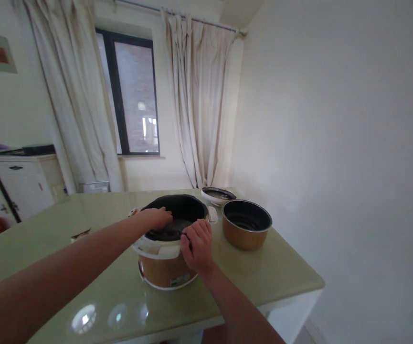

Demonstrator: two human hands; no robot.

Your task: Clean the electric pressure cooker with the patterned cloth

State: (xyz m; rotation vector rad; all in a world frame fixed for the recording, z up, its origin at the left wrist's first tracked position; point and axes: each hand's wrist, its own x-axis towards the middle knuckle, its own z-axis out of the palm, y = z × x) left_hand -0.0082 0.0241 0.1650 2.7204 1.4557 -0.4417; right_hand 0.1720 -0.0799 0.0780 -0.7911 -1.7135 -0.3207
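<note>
Both hands' fingers curl closed over the round cooker [165,260]'s glossy rim: left hand [158,219], right hand [198,244].

Tan cooker [165,270]; pale-green table [281,272]; cream curtains [199,105].

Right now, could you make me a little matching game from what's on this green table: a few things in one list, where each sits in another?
Things:
1. cooker body
2. inner pot
3. lid
4. left hand

Places:
A. far end, near the curtain
B. reaching inside the cooker's opening
C. under both hands
D. right of the cooker, standing alone

Pairs: 1-C, 2-D, 3-A, 4-B
</note>
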